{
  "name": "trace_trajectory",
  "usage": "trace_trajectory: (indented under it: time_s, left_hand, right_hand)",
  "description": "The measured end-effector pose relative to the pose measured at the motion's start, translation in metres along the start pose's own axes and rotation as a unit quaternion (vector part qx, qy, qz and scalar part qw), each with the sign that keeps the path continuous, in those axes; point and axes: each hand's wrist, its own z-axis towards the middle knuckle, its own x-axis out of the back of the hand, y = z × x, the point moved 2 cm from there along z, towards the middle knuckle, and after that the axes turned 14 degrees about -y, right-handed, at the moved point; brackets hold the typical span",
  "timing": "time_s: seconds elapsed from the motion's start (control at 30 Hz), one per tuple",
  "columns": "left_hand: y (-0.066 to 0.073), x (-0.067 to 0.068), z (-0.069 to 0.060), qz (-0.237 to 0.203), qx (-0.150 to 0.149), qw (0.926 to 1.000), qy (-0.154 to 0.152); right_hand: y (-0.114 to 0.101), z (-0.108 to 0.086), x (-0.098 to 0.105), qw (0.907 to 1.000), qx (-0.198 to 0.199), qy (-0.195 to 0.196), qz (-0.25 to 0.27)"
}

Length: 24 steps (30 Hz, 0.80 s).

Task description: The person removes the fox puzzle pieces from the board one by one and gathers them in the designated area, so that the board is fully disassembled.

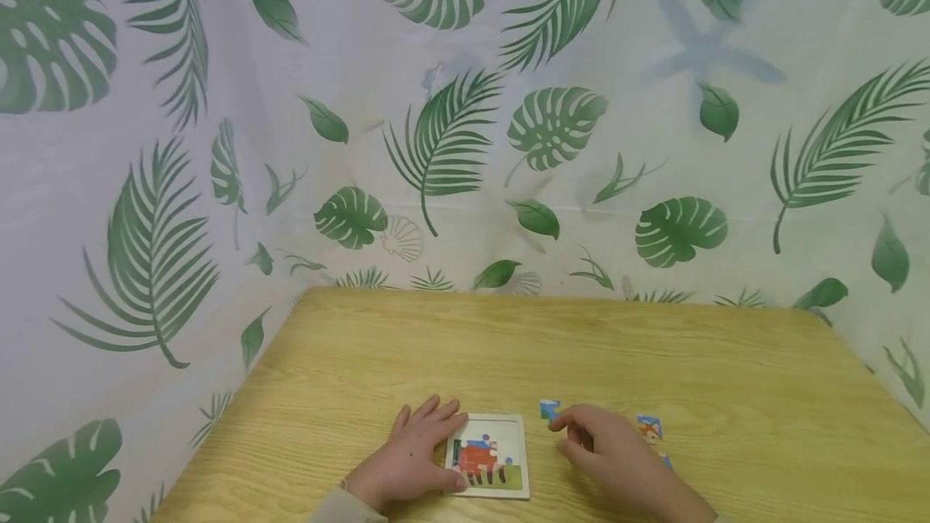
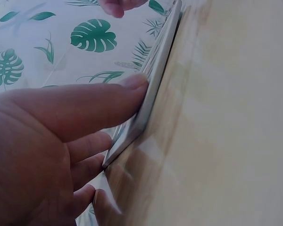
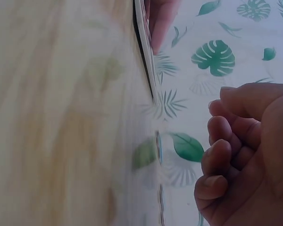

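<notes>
A small square jigsaw puzzle tray [image 1: 525,458] with a pale rim lies near the table's front. Inside it, several joined pieces [image 1: 477,460] make part of a red animal picture with striped legs on green. My left hand [image 1: 407,458] rests along the tray's left side with fingers spread. In the left wrist view, the thumb [image 2: 127,89] presses on the tray's edge. To the right, my right hand [image 1: 617,454] hovers with loosely curled fingers by a loose blue-and-green puzzle piece [image 1: 548,408]. Nothing shows in its fingers in the right wrist view.
A loose piece with an orange animal [image 1: 649,427] lies beyond my right hand. Another blue piece [image 1: 666,461] is partly hidden by that hand. The wooden table [image 1: 450,337] meets a leaf-patterned curtain [image 1: 465,144] at the back and sides.
</notes>
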Motion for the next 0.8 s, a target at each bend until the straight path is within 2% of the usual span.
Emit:
trace_trajectory:
  time_s: [0.53, 0.8]
  left_hand:
    - [0.003, 0.001, 0.001, -0.004, 0.006, 1.0, -0.003]
    - [-0.001, -0.002, 0.002, 0.009, 0.005, 0.9999, 0.003]
  right_hand:
    - [-0.016, 0.031, -0.018, 0.9989, 0.0, -0.045, 0.011]
    - [-0.019, 0.043, -0.027, 0.9986, -0.004, -0.052, 0.003]
